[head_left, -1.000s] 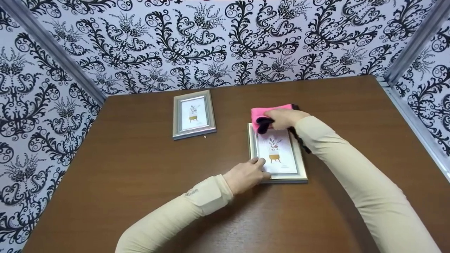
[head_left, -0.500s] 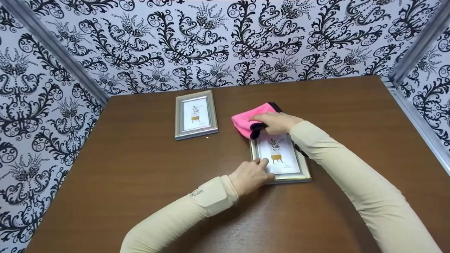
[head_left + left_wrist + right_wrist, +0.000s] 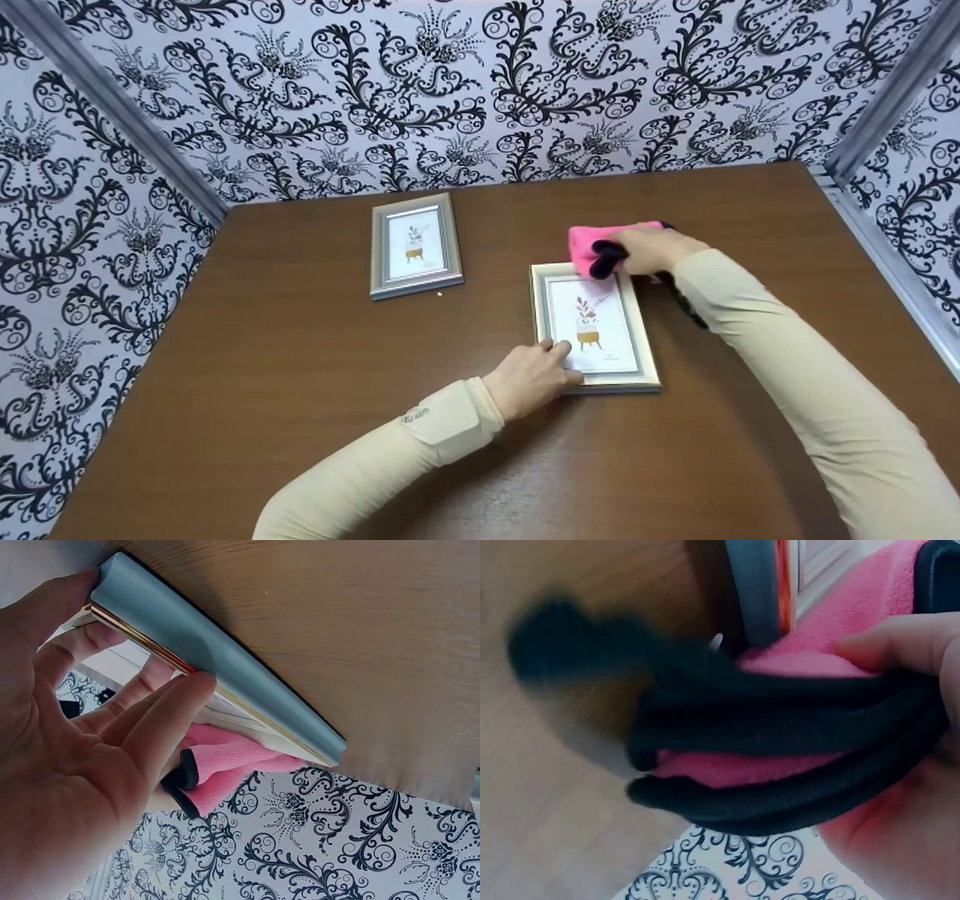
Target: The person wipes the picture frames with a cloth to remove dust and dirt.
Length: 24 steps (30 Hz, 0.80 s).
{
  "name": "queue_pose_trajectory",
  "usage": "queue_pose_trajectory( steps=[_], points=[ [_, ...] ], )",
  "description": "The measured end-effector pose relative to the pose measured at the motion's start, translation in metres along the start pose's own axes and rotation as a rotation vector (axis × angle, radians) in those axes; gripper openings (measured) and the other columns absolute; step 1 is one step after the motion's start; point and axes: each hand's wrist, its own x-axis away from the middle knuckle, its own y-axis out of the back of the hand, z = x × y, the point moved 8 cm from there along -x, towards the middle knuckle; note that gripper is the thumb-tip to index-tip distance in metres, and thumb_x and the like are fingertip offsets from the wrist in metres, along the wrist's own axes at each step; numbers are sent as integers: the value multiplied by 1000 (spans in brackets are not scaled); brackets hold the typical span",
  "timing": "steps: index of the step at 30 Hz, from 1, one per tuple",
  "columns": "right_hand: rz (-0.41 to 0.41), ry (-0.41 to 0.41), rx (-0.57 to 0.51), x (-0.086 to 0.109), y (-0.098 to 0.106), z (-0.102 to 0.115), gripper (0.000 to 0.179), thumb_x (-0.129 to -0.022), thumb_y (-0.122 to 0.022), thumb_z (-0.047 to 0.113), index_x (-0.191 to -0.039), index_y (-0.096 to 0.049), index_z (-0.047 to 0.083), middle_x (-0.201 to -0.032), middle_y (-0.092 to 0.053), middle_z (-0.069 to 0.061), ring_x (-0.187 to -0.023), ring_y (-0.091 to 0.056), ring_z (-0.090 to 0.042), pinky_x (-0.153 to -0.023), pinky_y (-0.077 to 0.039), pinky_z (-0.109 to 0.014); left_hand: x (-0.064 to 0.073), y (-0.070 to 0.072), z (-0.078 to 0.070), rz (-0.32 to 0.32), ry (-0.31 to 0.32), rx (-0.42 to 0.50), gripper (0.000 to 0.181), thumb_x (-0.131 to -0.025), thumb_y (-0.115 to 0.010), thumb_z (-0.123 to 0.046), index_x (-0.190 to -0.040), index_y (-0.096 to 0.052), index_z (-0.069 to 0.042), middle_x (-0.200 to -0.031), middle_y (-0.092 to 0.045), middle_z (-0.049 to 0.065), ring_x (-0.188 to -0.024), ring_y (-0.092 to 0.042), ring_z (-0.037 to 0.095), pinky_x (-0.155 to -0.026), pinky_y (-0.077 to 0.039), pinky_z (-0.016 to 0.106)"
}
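A picture frame (image 3: 649, 352) with a potted-plant print lies flat on the table. My left hand (image 3: 529, 379) grips its near left corner; the left wrist view shows thumb and fingers set against the frame's grey-blue side (image 3: 217, 652). My right hand (image 3: 654, 249) holds a folded pink cloth (image 3: 589, 244) with black edging at the frame's far right corner. Up close in the right wrist view, the bunched cloth (image 3: 870, 604) is pinched between thumb and fingers, its dark edge loose and partly blurred. The cloth and hand cover that far corner.
A second, similar picture frame (image 3: 380, 247) lies farther back to the left, with a tiny pale speck (image 3: 439, 294) near it. The brown table (image 3: 300, 360) ends at patterned walls (image 3: 420, 90) behind and on both sides.
My right hand swept the cloth left past the frame's far left corner, then back right to its far right corner. My left hand has stayed on the near left corner.
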Motion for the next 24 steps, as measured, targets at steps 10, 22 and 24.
queue_pose_trajectory(
  steps=[10,22,24],
  points=[
    [39,-43,180,-17,-7,40,21,-92,-64,16,-88,-61,-5,-91,-64,-24,-87,-62,-38,-85,-49,-48,3,2,3,-24,-12,26,18,-92,-62,-23,-102,-71,-35,-99,-59,1,-84,-59,14,-50,-52,24],
    [10,234,77,-45,-24,92,21,-88,-58,-1,-109,-59,-2,-99,-63,-20,-100,-59,-37,-95,-45,-47,2,1,4,-1,-25,73,18,-89,-66,-25,-104,-71,-35,-100,-59,0,-88,-59,12,-52,-53,22],
    [12,270,43,-45,-27,93,34,-85,-56,-5,-119,-57,-3,-107,-62,-22,-106,-57,-38,-98,-42,-47,0,1,4,4,-29,75,19,-88,-68,-26,-104,-71,-35,-100,-59,-1,-87,-59,12,-52,-53,21]
  ],
)
